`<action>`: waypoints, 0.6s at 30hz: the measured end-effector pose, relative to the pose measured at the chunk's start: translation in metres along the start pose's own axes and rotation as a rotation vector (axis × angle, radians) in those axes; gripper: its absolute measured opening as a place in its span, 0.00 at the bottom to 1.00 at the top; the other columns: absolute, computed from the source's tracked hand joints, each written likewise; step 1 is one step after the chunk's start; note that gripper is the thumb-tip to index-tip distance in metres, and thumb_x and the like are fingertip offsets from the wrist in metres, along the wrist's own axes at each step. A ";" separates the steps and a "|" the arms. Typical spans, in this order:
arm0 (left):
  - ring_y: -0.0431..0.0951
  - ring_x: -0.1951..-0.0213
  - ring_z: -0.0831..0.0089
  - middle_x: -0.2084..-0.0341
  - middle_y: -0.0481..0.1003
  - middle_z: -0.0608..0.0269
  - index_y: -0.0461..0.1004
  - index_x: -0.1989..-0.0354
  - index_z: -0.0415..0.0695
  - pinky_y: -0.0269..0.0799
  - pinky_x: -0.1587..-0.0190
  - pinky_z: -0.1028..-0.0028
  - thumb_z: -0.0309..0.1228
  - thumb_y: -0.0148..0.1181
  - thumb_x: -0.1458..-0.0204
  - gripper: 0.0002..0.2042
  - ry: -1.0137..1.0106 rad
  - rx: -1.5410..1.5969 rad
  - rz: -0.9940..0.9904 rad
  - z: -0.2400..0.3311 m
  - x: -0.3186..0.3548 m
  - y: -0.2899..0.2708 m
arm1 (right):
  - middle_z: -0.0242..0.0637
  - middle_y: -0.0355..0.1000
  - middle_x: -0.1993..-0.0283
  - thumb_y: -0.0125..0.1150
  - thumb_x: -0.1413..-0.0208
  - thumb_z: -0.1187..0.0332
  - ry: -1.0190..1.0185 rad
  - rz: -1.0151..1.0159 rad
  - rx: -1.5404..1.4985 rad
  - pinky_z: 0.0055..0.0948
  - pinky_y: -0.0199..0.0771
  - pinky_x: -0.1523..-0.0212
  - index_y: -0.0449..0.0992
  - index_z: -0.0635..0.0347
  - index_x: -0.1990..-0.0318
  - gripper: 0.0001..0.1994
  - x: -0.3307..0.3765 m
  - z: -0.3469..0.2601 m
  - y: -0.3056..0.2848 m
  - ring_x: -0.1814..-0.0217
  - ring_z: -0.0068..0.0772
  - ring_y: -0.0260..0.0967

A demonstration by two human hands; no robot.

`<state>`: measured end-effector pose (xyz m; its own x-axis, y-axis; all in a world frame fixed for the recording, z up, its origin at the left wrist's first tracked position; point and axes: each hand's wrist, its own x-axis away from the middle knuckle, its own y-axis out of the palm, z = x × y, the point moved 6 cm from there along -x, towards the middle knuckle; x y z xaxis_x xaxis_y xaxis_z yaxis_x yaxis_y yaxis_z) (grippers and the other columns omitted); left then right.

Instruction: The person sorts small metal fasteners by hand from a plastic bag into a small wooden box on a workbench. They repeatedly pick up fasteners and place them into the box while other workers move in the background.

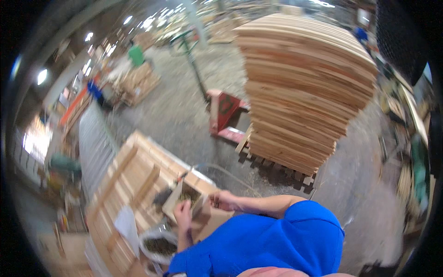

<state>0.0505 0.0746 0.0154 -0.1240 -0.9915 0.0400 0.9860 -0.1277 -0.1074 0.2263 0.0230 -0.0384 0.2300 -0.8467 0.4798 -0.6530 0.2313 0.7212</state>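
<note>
My left hand (182,213) is at the near side of a small open box (172,201), with its fingers drawn together. Just right of that box, my right hand (223,201) has its fingers curled in a pinch. Whatever either hand holds is too small and blurred to make out. Small brownish pieces (188,195) lie inside the box; their kind cannot be told. Close to my left forearm stands a white plastic-lined container (144,248) of similar small dark pieces (159,245). A dark tool-like thing (161,196) rests left of the box.
Wooden boards and slats (121,182) form the work surface. A thin hose (230,173) runs beside it. Ahead to the right, a tall stack of planks (307,87) rests on a pallet (272,167), next to a red pallet truck (223,113). A person in blue (96,92) is far left.
</note>
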 end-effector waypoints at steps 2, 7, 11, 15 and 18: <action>0.67 0.77 0.82 0.81 0.70 0.69 0.74 0.75 0.38 0.64 0.72 0.79 0.28 0.59 0.53 0.06 0.189 -0.245 -0.001 0.020 -0.004 -0.006 | 0.35 0.69 0.71 0.47 0.46 0.74 -0.016 -0.212 -0.038 0.24 0.68 0.72 0.71 0.63 0.65 0.06 -0.003 -0.004 -0.002 0.73 0.25 0.65; 0.70 0.77 0.78 0.82 0.73 0.63 0.74 0.74 0.39 0.66 0.71 0.76 0.37 0.60 0.55 0.12 0.134 -0.392 0.152 0.027 -0.015 -0.032 | 0.36 0.69 0.66 0.46 0.43 0.72 0.082 0.014 -0.002 0.17 0.65 0.75 0.66 0.65 0.61 0.06 0.007 0.000 -0.015 0.72 0.21 0.64; 0.75 0.73 0.77 0.77 0.77 0.60 0.77 0.68 0.39 0.69 0.67 0.77 0.36 0.59 0.54 0.12 0.149 -0.359 0.196 0.012 -0.022 -0.056 | 0.39 0.68 0.61 0.42 0.44 0.74 0.139 0.011 0.095 0.18 0.66 0.72 0.64 0.65 0.58 0.08 0.007 0.013 -0.005 0.67 0.24 0.66; 0.74 0.71 0.79 0.74 0.77 0.64 0.77 0.67 0.38 0.68 0.65 0.78 0.35 0.61 0.54 0.12 0.014 -0.353 0.147 0.000 -0.028 -0.063 | 0.45 0.66 0.59 0.40 0.51 0.81 0.163 0.004 0.050 0.24 0.72 0.61 0.63 0.69 0.57 0.12 -0.002 0.011 0.004 0.57 0.37 0.68; 0.73 0.73 0.80 0.76 0.77 0.65 0.77 0.69 0.38 0.68 0.66 0.78 0.36 0.62 0.56 0.12 -0.030 -0.379 0.148 -0.008 -0.031 -0.064 | 0.44 0.67 0.61 0.44 0.53 0.83 0.132 0.040 0.092 0.25 0.74 0.63 0.65 0.68 0.59 0.12 -0.010 0.008 0.009 0.58 0.39 0.70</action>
<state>-0.0092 0.1136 0.0133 0.0247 -0.9994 0.0255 0.8815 0.0098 -0.4722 0.2119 0.0297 -0.0406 0.2910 -0.7662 0.5729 -0.7256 0.2135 0.6541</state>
